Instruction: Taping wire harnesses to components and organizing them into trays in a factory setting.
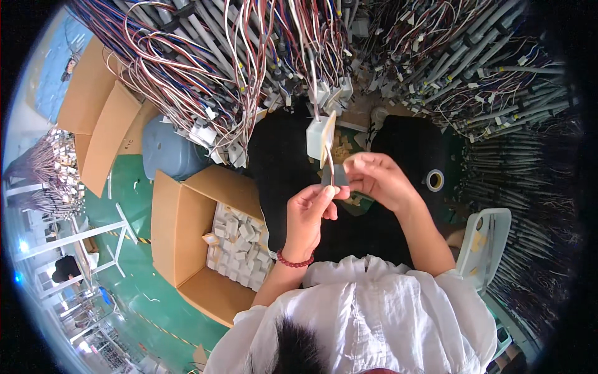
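In front of my chest my left hand [311,209] pinches a small dark grey flat piece [337,174] together with thin white and reddish-brown wires [330,163]. My right hand [381,182] is closed with bent fingers against the right side of that piece. Whether its fingertips grip the piece or something tiny is hidden. Just above, a white plastic block [317,138] with a tan-coloured face hangs from a cable coming down from the bundle. The wires run from this block to my left fingers.
Thick bundles of grey cables [486,56] hang overhead and to the right. At left stands an open carton [171,237] of white blocks [240,240], by a blue-grey stool [171,146]. A tape roll [435,181] and a white plastic chair [489,243] are at right.
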A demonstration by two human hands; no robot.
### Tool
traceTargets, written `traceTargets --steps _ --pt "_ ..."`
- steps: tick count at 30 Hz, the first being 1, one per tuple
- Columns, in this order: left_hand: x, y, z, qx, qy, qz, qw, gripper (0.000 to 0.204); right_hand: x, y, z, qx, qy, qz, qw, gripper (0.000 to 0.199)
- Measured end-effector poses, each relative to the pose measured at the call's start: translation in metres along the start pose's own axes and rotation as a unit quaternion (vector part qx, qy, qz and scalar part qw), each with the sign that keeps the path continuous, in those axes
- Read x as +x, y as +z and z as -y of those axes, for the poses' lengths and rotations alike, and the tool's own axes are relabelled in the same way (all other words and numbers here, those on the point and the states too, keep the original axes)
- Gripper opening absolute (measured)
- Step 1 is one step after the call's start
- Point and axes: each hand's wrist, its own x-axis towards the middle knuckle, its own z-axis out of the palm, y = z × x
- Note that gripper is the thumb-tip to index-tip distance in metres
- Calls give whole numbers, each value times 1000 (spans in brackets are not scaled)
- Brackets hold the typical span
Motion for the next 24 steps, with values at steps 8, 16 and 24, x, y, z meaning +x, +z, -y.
traceTargets --steps 8,16,24 --pt "-3 3 2 -17 8 8 1000 18 4 4 -18 32 -12 45 998 33" --pt "-5 7 12 10 30 13 999 17 2 13 -19 17 -16 6 1000 24" --pt "-4 -4 2 138 38 69 987 16 -1 22 -16 -12 -21 10 1000 19"
